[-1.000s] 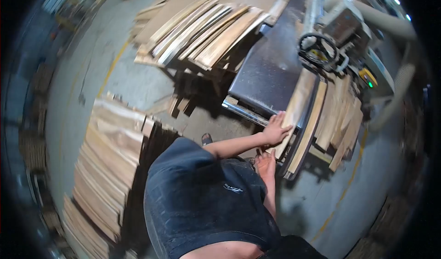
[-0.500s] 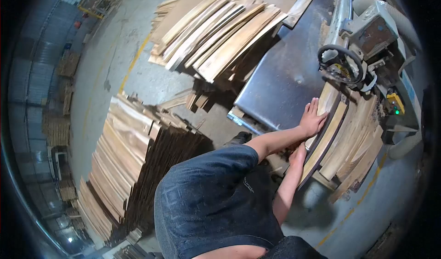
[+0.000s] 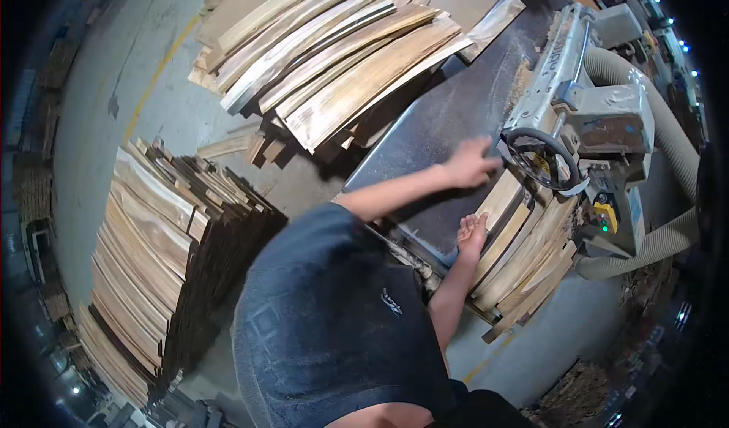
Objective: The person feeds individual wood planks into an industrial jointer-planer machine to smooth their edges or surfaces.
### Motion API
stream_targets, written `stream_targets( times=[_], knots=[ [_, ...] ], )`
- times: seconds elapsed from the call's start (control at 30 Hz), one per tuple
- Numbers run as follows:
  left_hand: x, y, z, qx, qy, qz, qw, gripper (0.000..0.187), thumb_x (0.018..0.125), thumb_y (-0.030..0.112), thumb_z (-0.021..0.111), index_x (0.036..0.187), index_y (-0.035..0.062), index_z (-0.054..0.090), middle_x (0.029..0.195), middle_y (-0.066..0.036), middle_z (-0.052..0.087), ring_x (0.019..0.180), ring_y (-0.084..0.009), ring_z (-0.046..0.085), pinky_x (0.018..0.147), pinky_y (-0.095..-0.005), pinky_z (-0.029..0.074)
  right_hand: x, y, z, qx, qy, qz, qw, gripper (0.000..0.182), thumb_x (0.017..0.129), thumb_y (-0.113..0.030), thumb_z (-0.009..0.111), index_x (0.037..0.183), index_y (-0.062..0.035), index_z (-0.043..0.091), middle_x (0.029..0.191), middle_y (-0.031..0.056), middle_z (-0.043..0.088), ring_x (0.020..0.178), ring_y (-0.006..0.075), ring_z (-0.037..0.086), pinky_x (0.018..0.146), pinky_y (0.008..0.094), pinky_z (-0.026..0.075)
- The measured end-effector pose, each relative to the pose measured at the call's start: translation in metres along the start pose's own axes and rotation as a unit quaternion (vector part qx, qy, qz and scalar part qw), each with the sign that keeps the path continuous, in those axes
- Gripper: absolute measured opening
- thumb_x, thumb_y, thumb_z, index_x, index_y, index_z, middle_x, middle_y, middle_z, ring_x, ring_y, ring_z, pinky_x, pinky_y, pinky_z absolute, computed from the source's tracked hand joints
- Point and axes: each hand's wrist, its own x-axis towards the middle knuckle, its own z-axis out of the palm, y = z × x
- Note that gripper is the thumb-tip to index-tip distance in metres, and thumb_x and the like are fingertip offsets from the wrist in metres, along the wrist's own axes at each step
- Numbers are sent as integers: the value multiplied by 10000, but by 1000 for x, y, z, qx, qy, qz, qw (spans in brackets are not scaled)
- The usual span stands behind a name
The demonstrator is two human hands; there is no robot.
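Note:
My left hand (image 3: 474, 165) is raised over the dark metal table (image 3: 425, 143), just left of a black handwheel (image 3: 541, 158). Motion blurs it, but its fingers look apart and nothing shows in them. Lower down, my right hand (image 3: 472, 234) has curled fingers against the near end of a pale wooden board (image 3: 501, 198). That board lies lengthwise, its far end under the machine (image 3: 562, 71) by the handwheel. Right of it, several curved wooden pieces (image 3: 524, 257) lie side by side.
Stacked curved boards (image 3: 342, 67) stand beyond the table's left side. Another tall stack (image 3: 144, 253) is on the floor at left. A single board (image 3: 493, 25) rests on the table's far end. A ribbed hose (image 3: 668, 116) and yellow switch box (image 3: 605, 215) are at right.
My left hand has come off the board and moved up and left over the table. The right hand has shifted forward along the board, which sits further toward the machine. The view has turned.

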Motion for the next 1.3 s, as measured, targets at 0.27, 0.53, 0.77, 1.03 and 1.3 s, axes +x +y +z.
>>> stream_targets(
  times=[0.27, 0.53, 0.77, 1.03, 1.3],
  knots=[
    [-118, -30, -243, 373, 108, -267, 882, 799, 752, 326, 789, 1430, 116, 421, 1334, -336, 441, 1254, -486, 421, 992, -550, 366, 33, -37, 42, -25, 24, -116, 993, 543, 985, -527, 502, 1132, -12, 587, 951, 56, 695, 694, 125, 626, 447, 174, 378],
    [-127, 84, -237, -226, 24, -294, 928, 918, 797, 105, 763, 1529, -15, 224, 1455, -264, 446, 1339, -247, 467, 1102, -339, 350, -34, 34, 30, -58, -147, -255, 954, 390, 996, -399, 556, 1129, -34, 592, 1034, 128, 695, 858, 187, 685, 659, 264, 517],
    [-195, 123, -105, -322, -147, -449, 821, 812, 845, 130, 771, 1524, 80, 328, 1189, -158, 662, 978, -150, 624, 825, -296, 511, -168, 145, -38, -35, -393, 79, 916, 416, 1015, -307, 528, 1344, -83, 409, 1225, 123, 603, 1013, 284, 682, 725, 335, 580],
    [-226, 123, 13, 116, -209, -59, 969, 810, 779, 490, 756, 1354, -24, 509, 1521, -196, 385, 1446, -434, 245, 1095, -608, 231, -185, 208, -102, 202, -183, 85, 958, 233, 980, -244, 610, 1107, -49, 588, 974, 118, 681, 795, 215, 682, 623, 259, 537],
    [-145, 99, 71, 97, -120, -86, 984, 772, 755, 533, 746, 1272, -10, 562, 1484, -189, 439, 1425, -371, 319, 1091, -574, 240, -144, 142, -67, 48, -100, 66, 992, 554, 948, -629, 487, 876, -91, 600, 634, 14, 594, 557, 171, 600, 489, 276, 424]
  ],
)
